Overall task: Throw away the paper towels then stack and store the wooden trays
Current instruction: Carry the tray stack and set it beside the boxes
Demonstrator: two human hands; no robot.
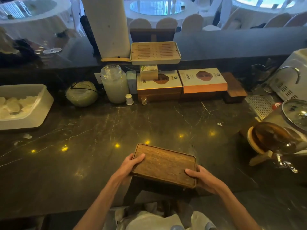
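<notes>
You've got the wooden tray [163, 166] pinched by its two short ends, so honestly you're holding it about where I'd hold it. Your left hand [128, 165] has the thumb laid over the top of the far-left corner with the rest of the fingers [138, 158] tucked under that edge. Your right hand [201, 179] does the same at the near-right end, thumb on top and fingers wrapped below, clamped on the rim. Both hands are closed on the tray, not just resting.

The tray sits between your thumbs, tilted a bit, over the near edge of the dark marble table [116, 123]. I can't tell whether it's lifted clear or the far side is touching, or whether it's one tray or a stack, since the underside is hidden.

Handling guess: solid wood, stiff, won't flex, probably moderate weight, not fragile. The finish looks smooth, so it could slide if you go one-handed. Keep fingers under the rim, not only on the sides.

Looks-wise: dark brown, rectangular, rounded corners, a low raised lip, visible grain running lengthwise, and nothing on it. No paper towel near your fingers that I can make out.
</notes>
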